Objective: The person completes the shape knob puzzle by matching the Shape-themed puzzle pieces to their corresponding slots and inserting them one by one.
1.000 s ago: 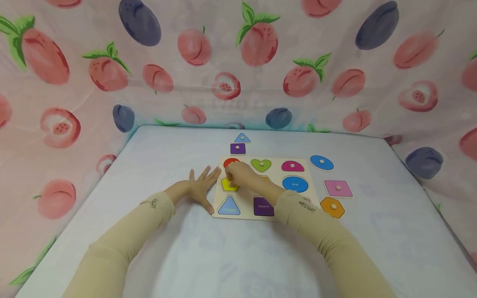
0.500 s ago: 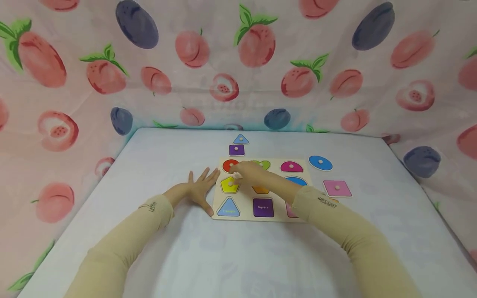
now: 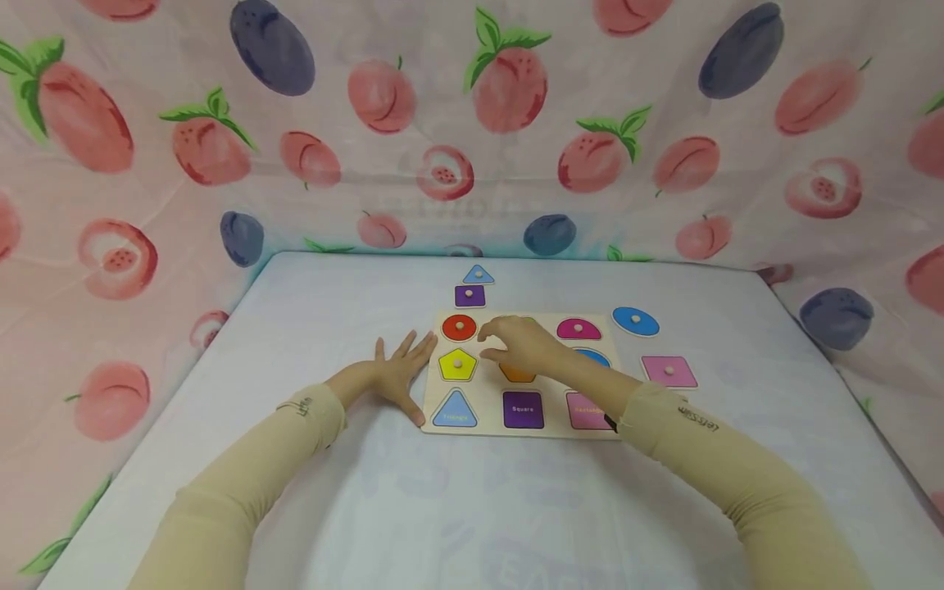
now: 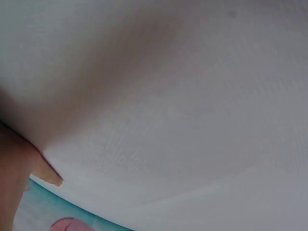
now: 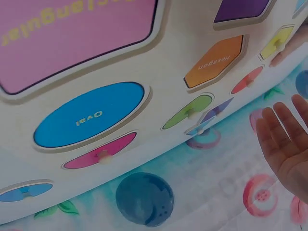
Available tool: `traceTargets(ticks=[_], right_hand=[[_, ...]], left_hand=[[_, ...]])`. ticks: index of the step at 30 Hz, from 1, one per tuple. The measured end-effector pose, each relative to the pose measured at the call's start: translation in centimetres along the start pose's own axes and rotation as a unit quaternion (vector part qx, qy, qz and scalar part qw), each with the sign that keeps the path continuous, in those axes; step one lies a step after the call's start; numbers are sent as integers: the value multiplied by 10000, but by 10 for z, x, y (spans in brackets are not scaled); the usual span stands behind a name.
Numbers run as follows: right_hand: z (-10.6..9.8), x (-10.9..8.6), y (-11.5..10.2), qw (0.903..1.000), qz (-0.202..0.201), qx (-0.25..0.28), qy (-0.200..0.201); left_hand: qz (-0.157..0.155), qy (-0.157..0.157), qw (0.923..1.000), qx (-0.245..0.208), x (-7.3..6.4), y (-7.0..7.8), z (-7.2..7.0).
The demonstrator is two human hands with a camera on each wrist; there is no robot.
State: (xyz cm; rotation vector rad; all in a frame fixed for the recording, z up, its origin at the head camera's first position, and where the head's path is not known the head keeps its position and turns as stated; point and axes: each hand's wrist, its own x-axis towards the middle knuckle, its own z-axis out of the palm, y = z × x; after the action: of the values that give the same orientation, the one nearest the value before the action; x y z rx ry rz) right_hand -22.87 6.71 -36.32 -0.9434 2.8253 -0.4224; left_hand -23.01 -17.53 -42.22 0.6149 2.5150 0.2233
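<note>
My left hand (image 3: pixel 397 378) lies spread on the table, fingertips and thumb at the left edge of the wooden peg puzzle board (image 3: pixel 487 422). Over the board's middle hovers my right hand (image 3: pixel 524 344), thumb and fingers apart, holding nothing. Just left of it sit the knobbed red circle (image 3: pixel 459 328) and yellow pentagon (image 3: pixel 457 365) in their recesses. A green heart (image 5: pixel 188 111) and a magenta semicircle (image 3: pixel 578 329) are seated too. Bare printed recesses show for triangle (image 3: pixel 455 408), square (image 3: pixel 523 409), rectangle (image 3: pixel 586 410), oval (image 5: pixel 91 114) and hexagon (image 5: pixel 215 61).
Behind the board lie a loose blue triangle (image 3: pixel 478 274) and a purple square (image 3: pixel 469 296). To its right are a blue oval (image 3: pixel 636 321) and a pink rectangle (image 3: pixel 669 372). A fruit-patterned cloth (image 3: pixel 442 115) hangs behind the white table (image 3: pixel 354 492).
My right hand has drawn back to the right from the yellow pentagon, uncovering it and the red circle. My right sleeve now covers the loose orange hexagon. The left hand stays put.
</note>
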Motion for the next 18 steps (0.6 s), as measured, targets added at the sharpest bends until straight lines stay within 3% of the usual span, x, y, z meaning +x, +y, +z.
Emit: traceTargets(ticks=[6, 18], right_hand=[[-8, -16, 10, 9996, 101, 255, 92], [-21, -46, 33, 9979, -139, 471, 423]], left_hand=[[88, -6, 10000, -41, 0, 1, -3], [119, -12, 9999, -90, -4, 4, -4]])
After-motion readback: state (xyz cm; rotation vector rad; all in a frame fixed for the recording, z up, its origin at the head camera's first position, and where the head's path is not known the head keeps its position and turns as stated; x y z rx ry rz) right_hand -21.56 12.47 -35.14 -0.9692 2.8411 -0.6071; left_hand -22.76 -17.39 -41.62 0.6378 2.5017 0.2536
